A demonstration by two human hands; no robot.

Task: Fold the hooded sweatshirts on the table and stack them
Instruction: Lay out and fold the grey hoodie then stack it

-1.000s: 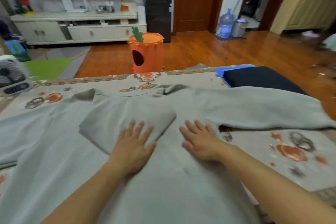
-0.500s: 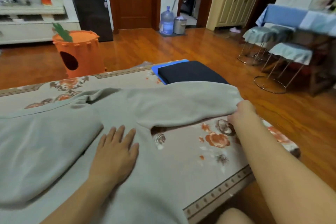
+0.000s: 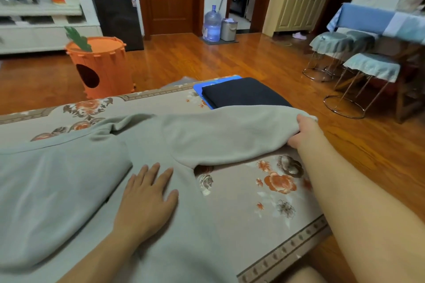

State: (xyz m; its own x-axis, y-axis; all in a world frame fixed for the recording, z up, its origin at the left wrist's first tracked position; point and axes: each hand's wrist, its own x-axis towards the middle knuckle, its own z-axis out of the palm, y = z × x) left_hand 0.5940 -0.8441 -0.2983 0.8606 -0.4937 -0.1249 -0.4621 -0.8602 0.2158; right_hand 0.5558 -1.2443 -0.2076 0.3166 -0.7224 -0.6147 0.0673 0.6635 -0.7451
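Note:
A grey hooded sweatshirt (image 3: 188, 232) lies spread flat across the table (image 3: 271, 209), which has a floral cloth. Its hood is folded down over the body at the left. My left hand (image 3: 147, 200) rests flat on the chest, fingers spread. The right sleeve (image 3: 230, 135) stretches out to the right, and my right hand (image 3: 303, 132) is closed on its cuff near the table's right edge. A folded black sweatshirt (image 3: 243, 92) sits on a blue one at the far right corner.
An orange carrot-shaped basket (image 3: 99, 66) stands on the wooden floor beyond the table. Stools (image 3: 358, 71) with cloth covers stand at the right. A water bottle (image 3: 212, 24) and a bin stand by the door. My knee shows below the table's near edge.
My right hand left the chest, reached right and took hold of the sleeve cuff. My view swung to the right. The left hand stayed flat on the sweatshirt.

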